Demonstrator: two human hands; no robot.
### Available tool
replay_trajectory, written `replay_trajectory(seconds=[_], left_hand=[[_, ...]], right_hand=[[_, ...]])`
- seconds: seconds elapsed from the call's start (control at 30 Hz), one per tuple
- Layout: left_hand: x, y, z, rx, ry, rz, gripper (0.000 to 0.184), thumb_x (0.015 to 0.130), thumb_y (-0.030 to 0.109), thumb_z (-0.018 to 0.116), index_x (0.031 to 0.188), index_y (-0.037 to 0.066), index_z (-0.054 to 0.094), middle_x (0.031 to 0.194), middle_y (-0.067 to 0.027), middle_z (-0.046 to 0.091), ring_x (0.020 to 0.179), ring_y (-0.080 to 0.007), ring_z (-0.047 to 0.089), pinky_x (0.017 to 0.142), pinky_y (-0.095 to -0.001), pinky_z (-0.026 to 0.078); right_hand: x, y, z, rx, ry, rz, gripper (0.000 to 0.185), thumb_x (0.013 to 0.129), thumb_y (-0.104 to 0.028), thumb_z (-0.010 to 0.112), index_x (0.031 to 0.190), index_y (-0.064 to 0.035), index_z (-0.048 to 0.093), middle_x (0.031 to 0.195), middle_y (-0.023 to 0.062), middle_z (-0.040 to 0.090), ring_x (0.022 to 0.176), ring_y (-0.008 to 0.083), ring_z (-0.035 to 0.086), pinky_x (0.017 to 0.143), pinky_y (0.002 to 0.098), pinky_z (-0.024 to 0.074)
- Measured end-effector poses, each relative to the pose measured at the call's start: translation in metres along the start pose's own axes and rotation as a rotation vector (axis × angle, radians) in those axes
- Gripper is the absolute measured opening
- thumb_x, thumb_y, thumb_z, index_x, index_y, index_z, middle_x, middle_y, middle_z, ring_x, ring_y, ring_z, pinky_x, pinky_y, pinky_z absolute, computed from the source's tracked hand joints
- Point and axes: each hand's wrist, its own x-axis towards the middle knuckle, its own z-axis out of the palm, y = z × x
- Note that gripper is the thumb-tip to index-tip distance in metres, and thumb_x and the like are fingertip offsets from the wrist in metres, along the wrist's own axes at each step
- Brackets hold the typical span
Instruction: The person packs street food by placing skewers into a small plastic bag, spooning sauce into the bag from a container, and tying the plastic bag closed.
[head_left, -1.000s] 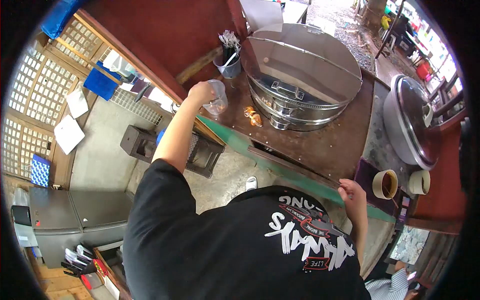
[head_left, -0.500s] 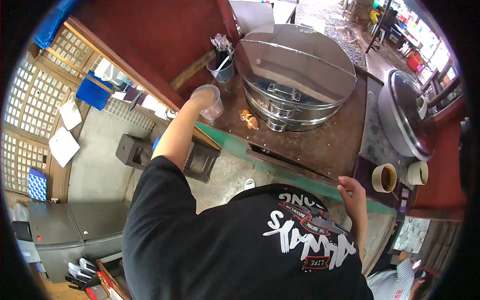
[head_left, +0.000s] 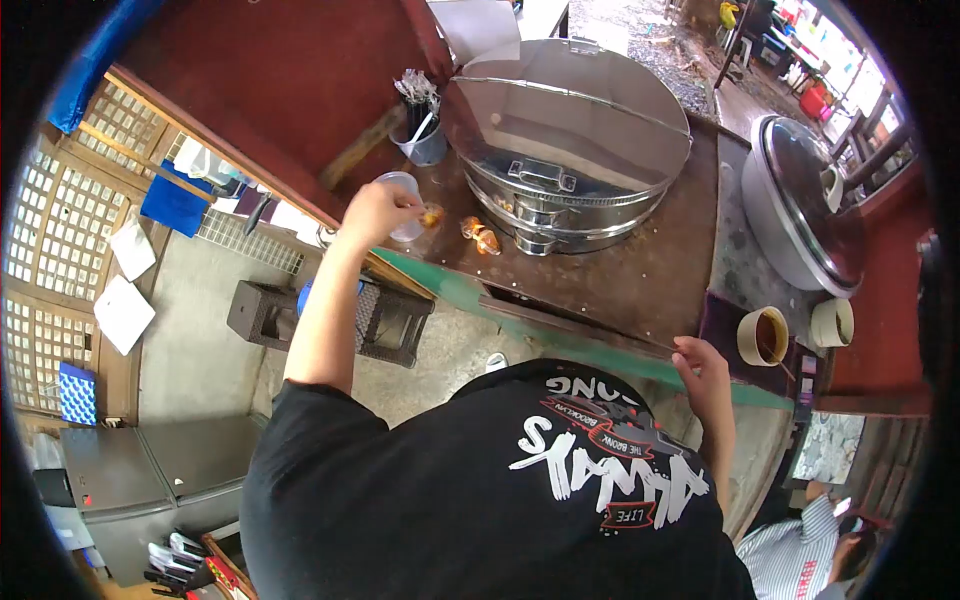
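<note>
My left hand [head_left: 378,212] is closed in a pinch on a small clear plastic bag with orange contents [head_left: 432,215]. It hangs over the clear plastic tub [head_left: 408,232], which stands at the counter's left front edge, partly hidden behind the hand. Just right of the tub lie similar small orange bags [head_left: 481,236] on the brown counter [head_left: 600,285]. My right hand [head_left: 703,372] rests at the counter's front edge, fingers loosely apart with nothing seen in them. Near it stands a cream bowl of dark sauce [head_left: 763,337].
A large round steel steamer [head_left: 570,140] with a folding lid fills the counter's middle. Behind the tub is a cup of wrapped utensils [head_left: 420,140]. To the right are a big lidded pot [head_left: 800,210] and a second cream bowl [head_left: 832,322]. A person [head_left: 800,545] is at lower right.
My left hand has come up out of the clear tub with a small orange bag in its fingers. My right hand stays at the counter edge. The view has shifted slightly.
</note>
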Motion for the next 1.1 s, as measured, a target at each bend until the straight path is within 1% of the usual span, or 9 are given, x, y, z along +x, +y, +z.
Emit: replay_trajectory(seconds=[0.2,0.27,0.47,0.53,0.77,0.87,1.0,1.07,1.1], left_hand=[[-0.019,0.042,0.091,0.016,-0.065,0.047,0.022,0.072,0.031,0.072,0.082,0.012,0.073,0.080,-0.0121,0.069,0.076,-0.0301,0.067,0.069,-0.0408,0.053],[-0.027,0.066,0.105,0.228,-0.038,0.051,0.023,0.077,0.034,0.071,0.081,0.011,0.073,0.079,-0.0121,0.069,0.074,-0.0297,0.067,0.067,-0.0406,0.053],[-0.026,0.064,0.163,0.285,0.103,0.008,0.018,0.078,0.028,0.066,0.077,0.011,0.070,0.080,-0.0118,0.068,0.076,-0.0294,0.067,0.067,-0.0419,0.054],[-0.030,0.070,0.164,0.256,0.132,0.070,0.022,0.079,0.030,0.065,0.074,0.010,0.069,0.079,-0.0110,0.068,0.077,-0.0290,0.068,0.067,-0.0409,0.055],[-0.038,0.075,0.136,-0.005,0.063,-0.100,0.025,0.078,0.035,0.068,0.083,0.011,0.072,0.082,-0.0135,0.069,0.078,-0.0307,0.068,0.069,-0.0421,0.054],[-0.030,0.043,0.107,-0.101,0.339,-0.141,0.020,0.079,0.029,0.068,0.089,0.013,0.073,0.083,-0.0155,0.069,0.078,-0.0322,0.067,0.071,-0.0423,0.053],[0.001,-0.014,0.043,0.036,0.486,-0.247,0.017,0.076,0.024,0.065,0.085,0.013,0.074,0.082,-0.0167,0.068,0.080,-0.0330,0.068,0.073,-0.0420,0.054],[0.020,-0.053,0.031,0.252,0.325,-0.208,0.017,0.075,0.022,0.064,0.086,0.014,0.074,0.082,-0.0169,0.068,0.080,-0.0326,0.068,0.074,-0.0410,0.054],[0.028,-0.063,0.026,0.301,0.150,-0.229,0.021,0.073,0.021,0.065,0.090,0.013,0.074,0.088,-0.0156,0.070,0.083,-0.0317,0.068,0.076,-0.0405,0.055]], right_hand=[[0.002,0.009,0.002,-0.009,0.017,-0.018,0.025,0.083,-0.006,0.065,0.108,-0.0021,0.065,0.092,0.0093,0.067,0.080,0.0159,0.064,0.073,0.0290,0.0504],[0.003,0.010,0.002,-0.007,0.011,-0.007,0.025,0.083,-0.006,0.065,0.108,-0.0022,0.065,0.091,0.0090,0.067,0.079,0.0155,0.063,0.073,0.0286,0.0503],[0.004,0.016,-0.002,-0.024,0.001,0.022,0.025,0.083,-0.006,0.066,0.107,-0.0023,0.065,0.090,0.0099,0.067,0.079,0.0171,0.063,0.073,0.0293,0.0501],[0.004,0.018,-0.001,-0.007,0.014,0.020,0.024,0.082,-0.007,0.065,0.105,-0.0031,0.065,0.089,0.0123,0.066,0.079,0.0220,0.063,0.072,0.0320,0.0499],[0.005,0.021,-0.003,0.020,0.018,0.051,0.024,0.082,-0.007,0.066,0.106,-0.0028,0.065,0.091,0.0115,0.067,0.079,0.0197,0.063,0.072,0.0314,0.0500],[0.004,0.025,-0.002,0.038,0.026,0.062,0.024,0.083,-0.007,0.066,0.107,-0.0025,0.065,0.092,0.0099,0.066,0.079,0.0173,0.062,0.072,0.0302,0.0497],[0.005,0.019,-0.002,0.031,-0.003,0.105,0.026,0.084,-0.007,0.066,0.109,-0.0023,0.065,0.091,0.0071,0.066,0.079,0.0124,0.060,0.072,0.0273,0.0487],[0.007,0.013,-0.001,0.024,-0.013,0.110,0.026,0.084,-0.007,0.065,0.110,-0.0025,0.064,0.090,0.0062,0.066,0.079,0.0108,0.059,0.073,0.0263,0.0483],[0.008,0.010,0.000,0.025,-0.012,0.104,0.026,0.084,-0.007,0.065,0.110,-0.0026,0.064,0.090,0.0061,0.066,0.079,0.0110,0.059,0.073,0.0263,0.0483]])
